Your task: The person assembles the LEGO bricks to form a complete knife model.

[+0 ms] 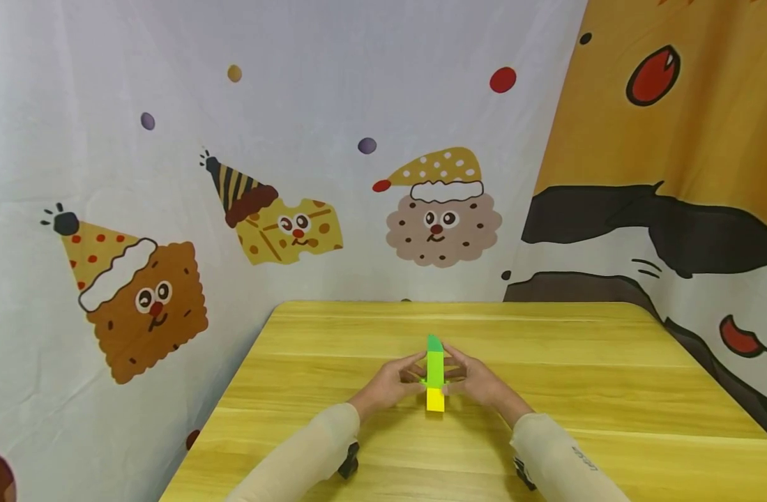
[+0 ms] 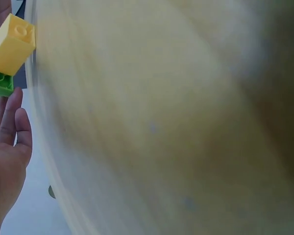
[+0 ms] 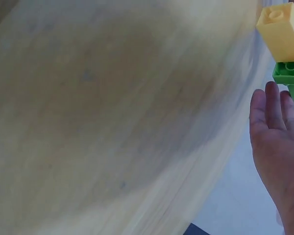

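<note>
Both hands hold a slim build of toy bricks (image 1: 435, 369) between them, near the middle of the table in the head view. Its near end is a yellow brick (image 2: 12, 44), then a wider green piece (image 3: 286, 73), a light green length, and a darker green slanted tip (image 1: 434, 343). From the left side, my left hand (image 1: 392, 382) pinches it at the green crosspiece with thumb and fingers. My right hand (image 1: 480, 381) pinches the opposite side. In both wrist views the yellow brick's hollow underside shows, and the far parts are cut off by the frame edge.
The wooden table (image 1: 333, 335) spreads out around the hands. Behind it hangs a white cloth (image 1: 358, 84) printed with cartoon biscuits and cheese. Dark wrist straps (image 1: 348, 460) sit under the pale sleeves (image 1: 308, 446).
</note>
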Available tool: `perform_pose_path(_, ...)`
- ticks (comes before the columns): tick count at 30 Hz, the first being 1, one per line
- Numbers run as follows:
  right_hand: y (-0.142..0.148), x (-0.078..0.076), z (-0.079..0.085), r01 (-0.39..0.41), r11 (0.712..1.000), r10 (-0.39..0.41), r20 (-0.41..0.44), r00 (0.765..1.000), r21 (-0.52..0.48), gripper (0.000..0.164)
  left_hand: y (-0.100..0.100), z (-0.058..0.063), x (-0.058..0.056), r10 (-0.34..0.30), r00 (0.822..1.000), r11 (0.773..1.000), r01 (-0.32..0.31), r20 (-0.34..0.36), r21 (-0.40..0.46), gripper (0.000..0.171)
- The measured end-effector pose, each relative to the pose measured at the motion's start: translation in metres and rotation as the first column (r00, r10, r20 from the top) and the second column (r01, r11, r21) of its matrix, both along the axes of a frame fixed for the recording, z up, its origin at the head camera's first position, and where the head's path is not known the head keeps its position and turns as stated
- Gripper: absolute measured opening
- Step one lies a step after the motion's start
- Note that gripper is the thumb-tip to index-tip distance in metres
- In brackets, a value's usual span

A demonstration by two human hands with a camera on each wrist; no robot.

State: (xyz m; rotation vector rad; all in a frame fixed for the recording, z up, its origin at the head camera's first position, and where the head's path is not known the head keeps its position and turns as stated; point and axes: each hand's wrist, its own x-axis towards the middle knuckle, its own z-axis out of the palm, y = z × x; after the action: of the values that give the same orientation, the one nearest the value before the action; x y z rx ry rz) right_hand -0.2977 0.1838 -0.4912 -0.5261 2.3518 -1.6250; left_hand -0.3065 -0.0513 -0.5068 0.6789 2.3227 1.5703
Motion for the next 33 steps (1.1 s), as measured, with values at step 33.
perform_pose_path(33, 0.007, 0.003, -0.016, 0.036, 0.988, -0.041, 0.029, 0.999, 0.153, 0.078, -0.005, -0.006, -0.002, -0.018, 0.999, 0.991, 0.023, 0.04, -0.134, 0.067)
